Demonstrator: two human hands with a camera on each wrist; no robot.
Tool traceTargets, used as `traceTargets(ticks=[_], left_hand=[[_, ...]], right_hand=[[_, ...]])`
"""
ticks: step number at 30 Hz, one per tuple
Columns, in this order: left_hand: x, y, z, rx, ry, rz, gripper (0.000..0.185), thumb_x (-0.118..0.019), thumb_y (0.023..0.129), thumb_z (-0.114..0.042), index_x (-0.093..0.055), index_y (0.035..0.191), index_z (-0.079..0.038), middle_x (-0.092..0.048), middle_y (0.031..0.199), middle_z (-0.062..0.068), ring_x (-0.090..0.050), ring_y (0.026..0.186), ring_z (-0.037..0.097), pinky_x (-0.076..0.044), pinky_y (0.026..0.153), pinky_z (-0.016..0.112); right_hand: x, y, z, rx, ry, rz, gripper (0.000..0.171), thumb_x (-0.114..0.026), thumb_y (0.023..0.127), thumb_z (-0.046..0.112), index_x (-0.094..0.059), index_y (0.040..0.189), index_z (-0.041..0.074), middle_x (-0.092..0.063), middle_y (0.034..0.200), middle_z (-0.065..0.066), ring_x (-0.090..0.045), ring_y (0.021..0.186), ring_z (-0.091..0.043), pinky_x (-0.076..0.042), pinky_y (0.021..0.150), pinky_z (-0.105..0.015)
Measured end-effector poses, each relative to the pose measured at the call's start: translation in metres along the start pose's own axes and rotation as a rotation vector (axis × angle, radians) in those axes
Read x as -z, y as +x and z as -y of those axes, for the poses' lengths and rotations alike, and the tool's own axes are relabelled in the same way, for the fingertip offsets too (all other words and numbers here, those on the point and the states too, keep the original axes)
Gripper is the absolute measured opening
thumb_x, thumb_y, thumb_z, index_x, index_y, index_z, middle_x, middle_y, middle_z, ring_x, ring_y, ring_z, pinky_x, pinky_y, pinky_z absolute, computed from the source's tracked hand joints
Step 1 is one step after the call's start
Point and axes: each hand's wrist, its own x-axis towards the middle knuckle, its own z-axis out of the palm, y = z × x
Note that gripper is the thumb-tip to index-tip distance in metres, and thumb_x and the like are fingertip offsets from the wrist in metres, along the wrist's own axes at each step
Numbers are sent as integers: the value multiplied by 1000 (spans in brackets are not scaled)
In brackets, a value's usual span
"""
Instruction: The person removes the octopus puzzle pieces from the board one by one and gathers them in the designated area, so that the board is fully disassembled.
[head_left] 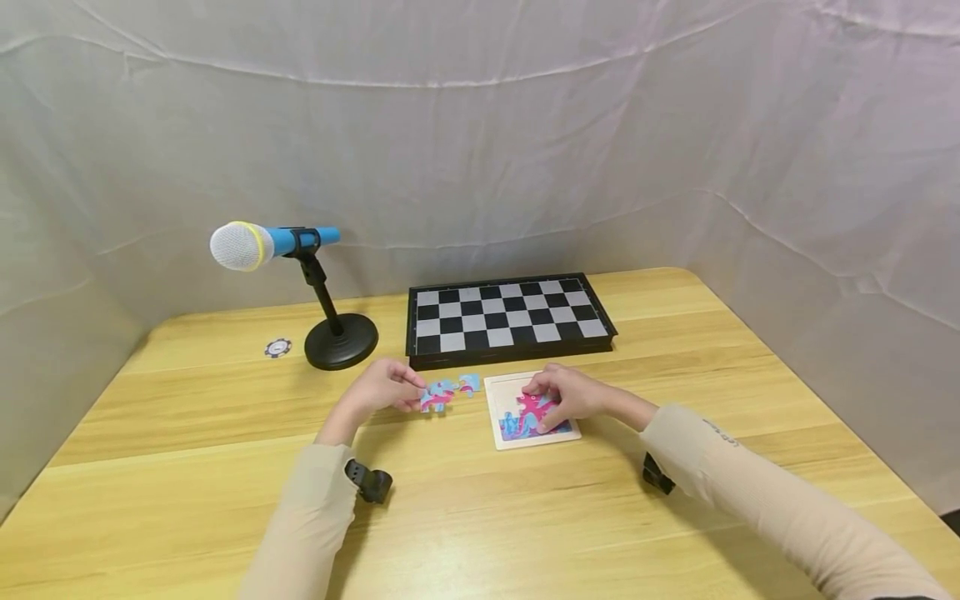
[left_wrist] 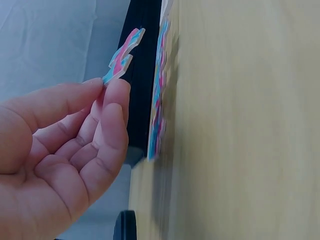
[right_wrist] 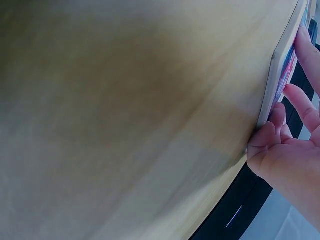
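Observation:
My left hand [head_left: 384,387] pinches a blue and pink jigsaw piece [left_wrist: 121,54] between thumb and index finger, raised above the table. Below it, more loose jigsaw pieces [left_wrist: 159,85] lie flat on the wood; one blue piece [head_left: 469,382] sits just left of the puzzle tray [head_left: 504,390]. Inside this pale square tray, a partly assembled puzzle [head_left: 531,407] shows a pink figure over blue. My right hand [head_left: 573,393] rests over the tray's right side, its spread thumb and fingers touching the puzzle and covering part of it. In the right wrist view, the fingertips [right_wrist: 290,89] meet the puzzle surface.
A black-and-white chessboard [head_left: 513,315] lies behind the tray. At the back left, a toy microphone [head_left: 300,239] stands on a round black base [head_left: 341,342], with a poker chip [head_left: 277,347] beside it. A draped cloth [head_left: 480,150] borders the table.

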Motion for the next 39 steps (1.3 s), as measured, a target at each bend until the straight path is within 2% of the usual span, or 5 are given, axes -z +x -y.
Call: traceTargets(ticks=[10, 17, 24, 39], left_hand=[[12, -9, 10, 24, -76, 55, 11, -57, 81, 7, -58, 89, 15, -62, 68, 12, -59, 56, 15, -51, 56, 27], [15, -12, 13, 86, -105, 77, 13, -56, 80, 10, -57, 92, 16, -62, 69, 12, -59, 55, 15, -51, 57, 27], [16, -13, 14, 114, -83, 105, 14, -54, 79, 11, -57, 92, 17, -62, 66, 11, -58, 54, 14, -50, 56, 28], [16, -12, 12, 161, -71, 99, 14, -55, 82, 9, -58, 93, 17, -62, 66, 12, -58, 51, 14, -51, 55, 30]], right_hand=[[-1, 1, -2, 1, 7, -3, 49, -78, 67, 19, -60, 111, 6, -46, 90, -1, -43, 81, -18, -39, 73, -29], [0, 1, -1, -5, 7, -1, 50, -78, 68, 20, -60, 111, 5, -47, 91, -1, -43, 82, -18, -39, 73, -30], [0, 0, -1, -2, -2, 0, 50, -78, 68, 20, -60, 111, 5, -48, 92, -1, -43, 82, -18, -39, 73, -29], [1, -1, -1, 18, 14, 13, 51, -78, 69, 19, -59, 113, 4, -47, 92, -2, -44, 82, -18, -40, 74, -29]])
